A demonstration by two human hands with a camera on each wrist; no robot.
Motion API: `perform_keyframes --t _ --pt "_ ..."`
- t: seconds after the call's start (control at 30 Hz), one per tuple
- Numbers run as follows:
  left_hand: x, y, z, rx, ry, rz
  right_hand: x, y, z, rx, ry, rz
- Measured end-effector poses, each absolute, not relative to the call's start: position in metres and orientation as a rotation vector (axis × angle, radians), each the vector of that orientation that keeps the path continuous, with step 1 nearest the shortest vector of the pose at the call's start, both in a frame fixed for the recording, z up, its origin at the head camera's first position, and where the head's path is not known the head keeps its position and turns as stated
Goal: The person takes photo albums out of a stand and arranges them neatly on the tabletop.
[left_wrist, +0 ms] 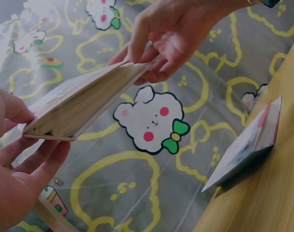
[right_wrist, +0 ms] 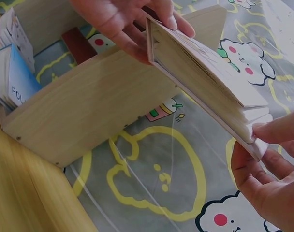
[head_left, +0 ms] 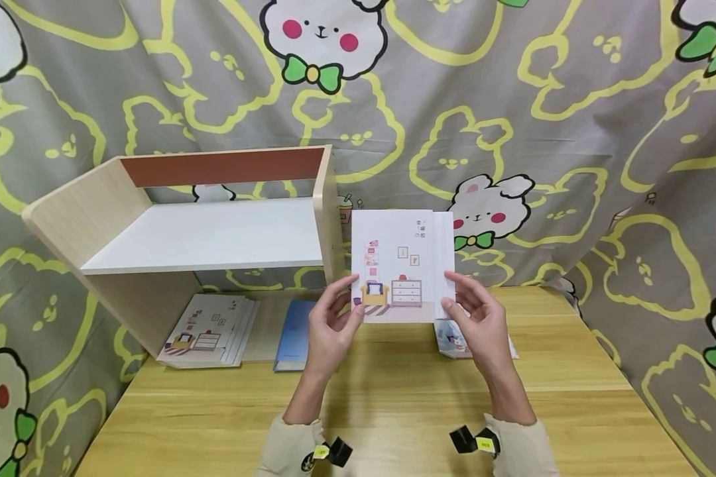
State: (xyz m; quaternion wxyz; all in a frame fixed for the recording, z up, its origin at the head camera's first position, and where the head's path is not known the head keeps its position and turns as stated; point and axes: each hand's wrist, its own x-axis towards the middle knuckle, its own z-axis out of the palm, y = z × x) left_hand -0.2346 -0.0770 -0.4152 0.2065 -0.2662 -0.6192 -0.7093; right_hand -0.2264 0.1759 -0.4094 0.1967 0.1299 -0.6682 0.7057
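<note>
Both hands hold up a thick white book [head_left: 394, 265] with an armchair and a chest of drawers drawn on its cover. My left hand [head_left: 331, 324] grips its left side, thumb on the front and fingers behind. On the opposite side my right hand [head_left: 480, 324] pinches the edge, where a strip shows past the front cover. The right wrist view shows the page block [right_wrist: 200, 82] between the covers, with the right thumb at the fanned end. Below the right hand, another book [left_wrist: 248, 145] with a pale blue picture lies on the table, partly hidden.
A wooden shelf unit [head_left: 203, 232] stands at the back left of the wooden table [head_left: 215, 411]. In its lower part are a stack of white books [head_left: 205, 331] and a blue book [head_left: 292, 334]. Patterned grey cloth [head_left: 441, 86] hangs behind and at both sides.
</note>
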Motion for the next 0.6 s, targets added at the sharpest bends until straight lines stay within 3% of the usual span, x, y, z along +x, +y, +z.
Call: perform_keyframes --t 0.6 --pt "-0.235 -0.062 -0.423 -0.579 -1.744 -1.975 -0.232 0.180 -0.417 0.314 -1.933 1.952"
